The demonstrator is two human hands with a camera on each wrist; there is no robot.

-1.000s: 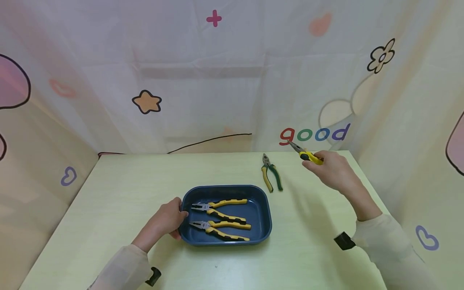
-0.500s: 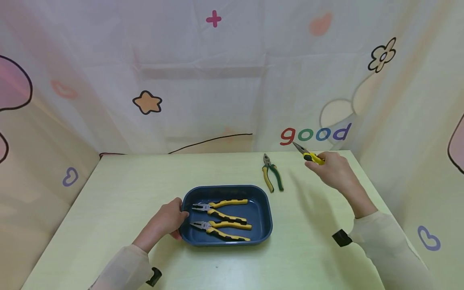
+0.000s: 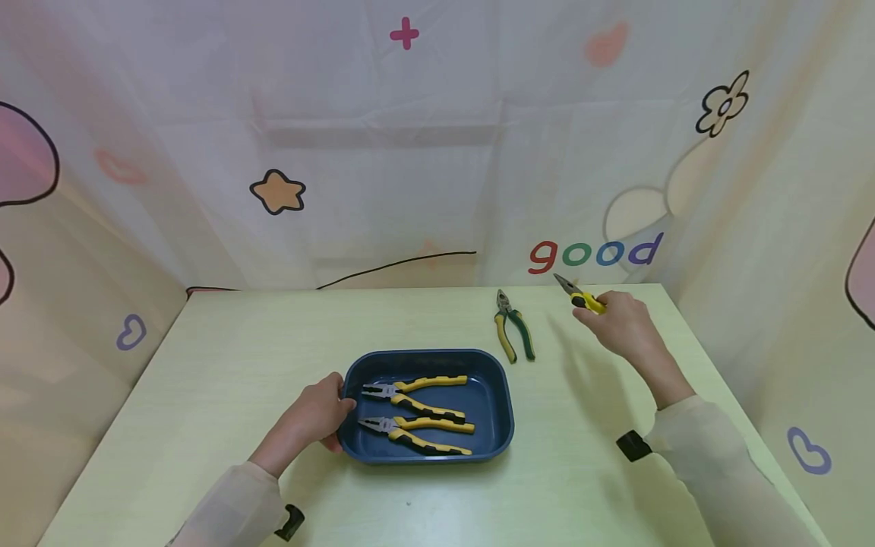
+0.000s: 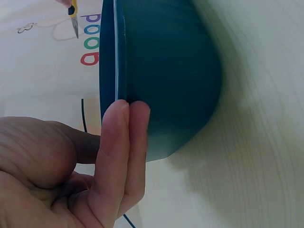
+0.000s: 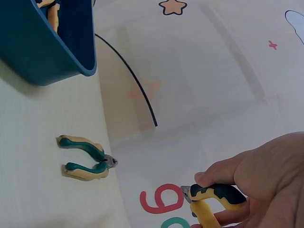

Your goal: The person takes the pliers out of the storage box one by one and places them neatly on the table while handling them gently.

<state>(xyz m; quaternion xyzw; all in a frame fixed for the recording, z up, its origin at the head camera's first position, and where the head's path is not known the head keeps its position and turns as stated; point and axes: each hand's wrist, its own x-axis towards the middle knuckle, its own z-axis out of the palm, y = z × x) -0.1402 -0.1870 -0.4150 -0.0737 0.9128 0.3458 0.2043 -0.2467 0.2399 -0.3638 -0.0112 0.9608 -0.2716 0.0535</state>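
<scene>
Head view: the left hand [image 3: 321, 408] grips the left rim of the blue tray [image 3: 488, 403], lower centre, thumb over the edge; only the left wrist view shows two fingers [image 4: 114, 152] together along its outer side. Right of centre, the right hand [image 3: 625, 323] pinches the held pliers [image 3: 581, 299], raised off the bench [image 3: 225, 380]; the right wrist view alone shows the gap between their handles. Two yellow-black pliers [image 3: 403, 397] lie in the tray, whole in the head view, mostly cut off at the right wrist view's upper left. Green-handled pliers [image 3: 506, 310] lie beyond the tray's upper right corner. The right hand's lower fingers are partly hidden.
</scene>
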